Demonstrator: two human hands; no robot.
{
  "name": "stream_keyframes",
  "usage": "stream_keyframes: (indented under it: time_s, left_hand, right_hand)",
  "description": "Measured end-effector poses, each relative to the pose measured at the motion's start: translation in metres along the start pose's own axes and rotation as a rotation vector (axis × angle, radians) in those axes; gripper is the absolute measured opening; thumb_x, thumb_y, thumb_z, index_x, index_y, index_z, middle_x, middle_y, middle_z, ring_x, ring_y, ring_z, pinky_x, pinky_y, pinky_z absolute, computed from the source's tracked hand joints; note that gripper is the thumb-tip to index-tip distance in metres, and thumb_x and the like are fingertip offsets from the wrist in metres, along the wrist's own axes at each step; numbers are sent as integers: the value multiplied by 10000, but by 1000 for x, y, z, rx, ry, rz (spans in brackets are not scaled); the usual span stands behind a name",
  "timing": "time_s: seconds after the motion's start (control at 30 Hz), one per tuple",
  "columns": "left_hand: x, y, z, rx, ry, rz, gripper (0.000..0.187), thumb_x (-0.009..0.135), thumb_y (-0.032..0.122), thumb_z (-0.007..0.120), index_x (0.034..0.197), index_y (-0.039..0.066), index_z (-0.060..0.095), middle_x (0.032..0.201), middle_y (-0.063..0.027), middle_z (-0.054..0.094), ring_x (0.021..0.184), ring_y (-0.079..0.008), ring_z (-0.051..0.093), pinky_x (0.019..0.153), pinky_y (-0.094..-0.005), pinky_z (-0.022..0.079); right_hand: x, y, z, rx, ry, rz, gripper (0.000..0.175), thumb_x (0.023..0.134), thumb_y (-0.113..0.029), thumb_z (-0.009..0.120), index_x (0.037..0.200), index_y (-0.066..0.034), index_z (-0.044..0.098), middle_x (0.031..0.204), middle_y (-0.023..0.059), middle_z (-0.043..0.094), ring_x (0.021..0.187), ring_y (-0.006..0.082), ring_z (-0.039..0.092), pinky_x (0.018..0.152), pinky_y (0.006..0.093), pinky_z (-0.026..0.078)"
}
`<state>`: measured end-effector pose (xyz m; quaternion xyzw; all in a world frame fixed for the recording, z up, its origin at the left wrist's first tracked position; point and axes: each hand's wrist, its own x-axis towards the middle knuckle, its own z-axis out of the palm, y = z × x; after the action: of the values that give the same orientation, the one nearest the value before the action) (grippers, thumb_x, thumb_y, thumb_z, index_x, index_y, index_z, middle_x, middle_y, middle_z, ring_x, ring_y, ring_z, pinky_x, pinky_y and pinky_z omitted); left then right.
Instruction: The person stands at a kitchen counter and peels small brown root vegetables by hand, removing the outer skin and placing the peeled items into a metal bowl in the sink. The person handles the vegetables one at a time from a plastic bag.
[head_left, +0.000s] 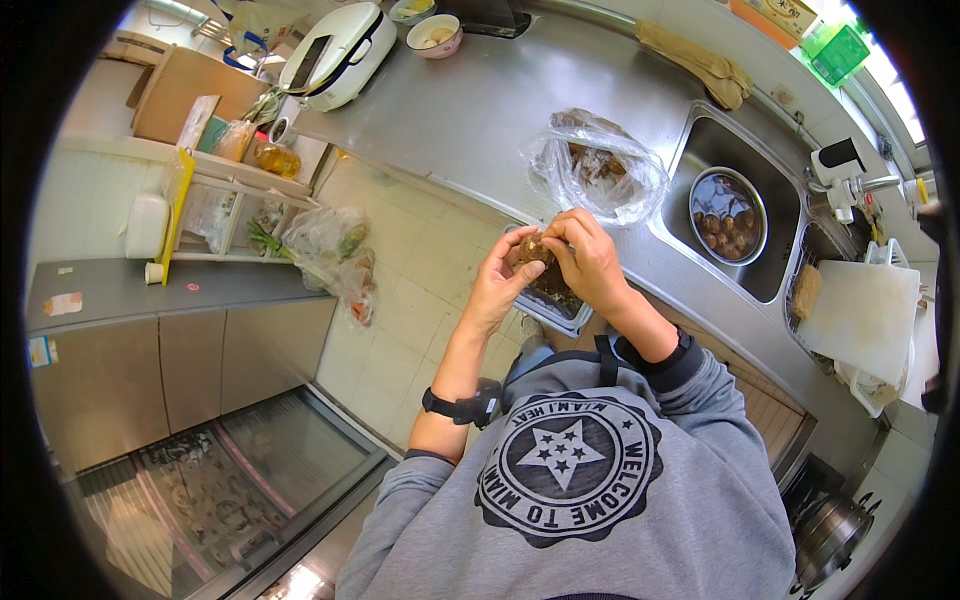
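Observation:
My left hand (505, 271) holds a small brown tuber, probably a taro corm (535, 246), between thumb and fingers. The thumb and fingertips of my right hand (589, 255) pinch at the tuber's right side. Directly below both hands is a blue-grey plastic bin (576, 324) with dark scraps in it, partly hidden by the hands. On the steel counter just beyond lies an opened clear plastic bag (600, 169) with brown, earthy contents. In the sink, a round metal bowl (759, 251) holds several brown tubers under water.
The steel counter (480, 105) carries a white rice cooker (337, 56) and a bowl of eggs (435, 37). Right of the sink (675, 206) are a faucet (847, 191) and a white cutting board (862, 319). Plastic bags of vegetables (330, 244) stand on the left.

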<state>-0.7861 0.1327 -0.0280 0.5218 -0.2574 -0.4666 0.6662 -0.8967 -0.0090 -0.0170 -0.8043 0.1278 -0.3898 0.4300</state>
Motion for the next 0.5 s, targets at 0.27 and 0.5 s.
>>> stream_keyframes:
  time_s: [0.27, 0.5]
  left_hand:
    - [-6, 1, -12, -24, 67, 54, 566, 922, 110, 741, 1422, 37, 485, 1323, -54, 586, 1214, -161, 572, 1046, -316, 466]
    - [-5, 1, -16, 193, 86, 167, 536, 856, 22, 776, 1349, 46, 567, 1267, -19, 591, 1216, -148, 551, 1016, -297, 479]
  right_hand:
    - [1, 3, 0, 110, -45, 154, 106, 861, -3, 705, 959, 5, 665, 875, 131, 647, 784, 289, 648, 692, 351, 517]
    - [5, -8, 5, 225, -97, 65, 243, 817, -26, 778, 1056, -63, 751, 917, 78, 672, 759, 172, 642, 664, 303, 512]
